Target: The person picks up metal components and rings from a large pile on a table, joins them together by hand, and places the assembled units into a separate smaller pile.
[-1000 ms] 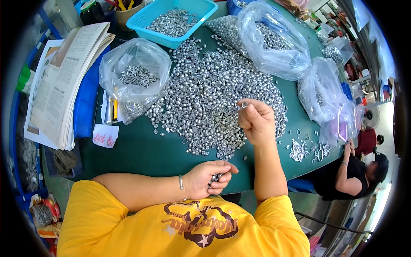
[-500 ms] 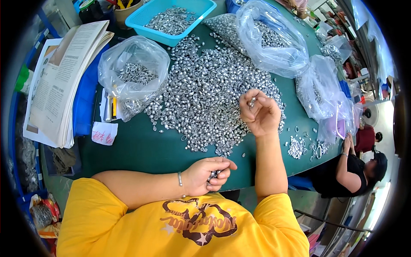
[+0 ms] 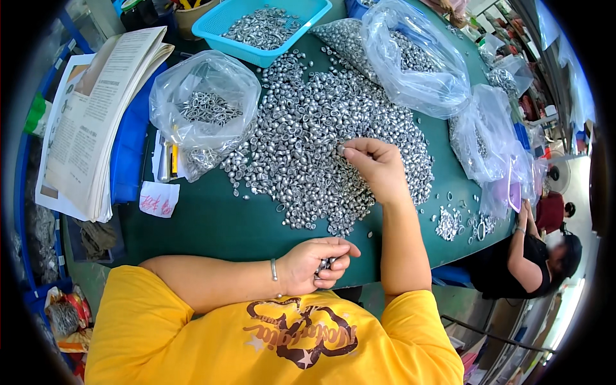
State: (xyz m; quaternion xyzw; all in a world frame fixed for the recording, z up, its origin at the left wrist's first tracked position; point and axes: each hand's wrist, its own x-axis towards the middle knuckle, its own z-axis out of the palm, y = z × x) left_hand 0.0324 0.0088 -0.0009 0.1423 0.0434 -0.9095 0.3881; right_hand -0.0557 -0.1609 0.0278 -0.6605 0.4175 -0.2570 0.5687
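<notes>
A wide heap of small silvery domed metal pieces (image 3: 308,128) covers the middle of the green table (image 3: 192,237). Over its right part, my right hand (image 3: 380,168) pinches one such metal piece (image 3: 341,149) between thumb and forefinger. Down by the near table edge, my left hand (image 3: 311,266) is curled round several of the same pieces, some showing between its fingers. How many lie in that palm is hidden.
Behind the heap stands a light-blue basket (image 3: 200,29) of metal parts. Clear plastic bags (image 3: 205,70) flank it, the large one (image 3: 417,83) at right. Newspapers (image 3: 96,128) rest on a blue bin at left. Small rings (image 3: 448,223) lie at right, near a seated person (image 3: 513,263).
My right hand has moved left over the heap and turned from palm up to palm down, thumb and forefinger pinching a metal piece. My left hand stays almost in place.
</notes>
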